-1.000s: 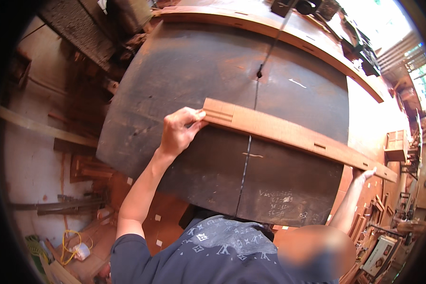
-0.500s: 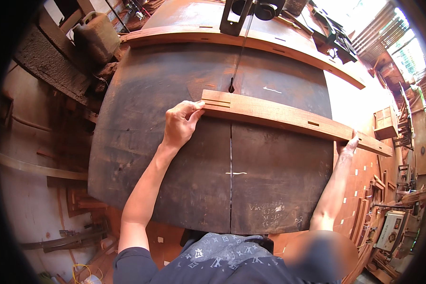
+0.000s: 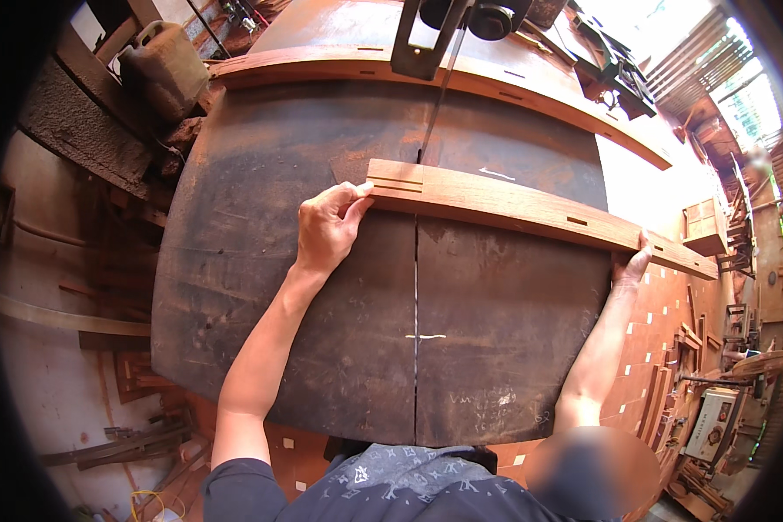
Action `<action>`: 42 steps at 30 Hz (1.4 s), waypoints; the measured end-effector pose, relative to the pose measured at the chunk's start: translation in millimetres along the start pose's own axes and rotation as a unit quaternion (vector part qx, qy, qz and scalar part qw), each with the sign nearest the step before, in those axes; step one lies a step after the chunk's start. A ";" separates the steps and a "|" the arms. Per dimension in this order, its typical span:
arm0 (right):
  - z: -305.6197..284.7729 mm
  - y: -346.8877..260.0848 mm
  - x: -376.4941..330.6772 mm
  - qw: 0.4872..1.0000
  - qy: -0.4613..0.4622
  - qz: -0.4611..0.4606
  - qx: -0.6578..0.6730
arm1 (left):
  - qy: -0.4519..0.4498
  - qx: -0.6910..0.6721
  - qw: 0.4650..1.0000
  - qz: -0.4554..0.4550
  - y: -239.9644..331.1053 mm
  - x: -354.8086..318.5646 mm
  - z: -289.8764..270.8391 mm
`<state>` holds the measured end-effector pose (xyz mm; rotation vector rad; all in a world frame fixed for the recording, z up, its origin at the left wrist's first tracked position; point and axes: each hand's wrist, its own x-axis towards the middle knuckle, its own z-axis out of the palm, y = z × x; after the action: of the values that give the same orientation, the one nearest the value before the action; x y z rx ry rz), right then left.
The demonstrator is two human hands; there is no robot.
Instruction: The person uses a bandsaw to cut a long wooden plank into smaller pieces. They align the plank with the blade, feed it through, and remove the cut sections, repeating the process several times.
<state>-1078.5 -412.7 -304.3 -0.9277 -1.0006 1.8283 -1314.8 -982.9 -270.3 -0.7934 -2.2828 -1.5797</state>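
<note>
A long reddish wooden board [image 3: 531, 211] with slots cut into it lies across a dark, rusty metal saw table [image 3: 261, 261]. My left hand [image 3: 329, 228] grips the board's left end, thumb on the top edge. My right hand [image 3: 632, 268] holds the board near its right end, at the table's right edge. A thin vertical saw blade [image 3: 433, 117] comes down from a metal guide [image 3: 426, 39] and meets the board's far edge near the left end. A narrow slot [image 3: 416, 331] runs through the table from the blade toward me.
A second long wooden board [image 3: 461, 83] lies along the far side of the table. A plastic jug [image 3: 163, 63] stands at the upper left. Stacked wood pieces and a small wooden box [image 3: 705, 228] sit at the right. Scrap wood lies on the floor to the left.
The board has moved away from me across the table to the blade. Both hands have travelled with it, and the view has shifted so the blade and guide are closer.
</note>
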 end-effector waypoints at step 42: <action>-7.2 2.8 13.3 0.999 -0.031 -0.018 0.014 | 0.010 -0.039 0.999 -0.037 -6.1 3.8 6.5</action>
<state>-1078.2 -399.7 -312.5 -0.8356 -1.0213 1.8460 -1320.8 -977.4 -275.7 -0.7171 -2.2738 -1.7105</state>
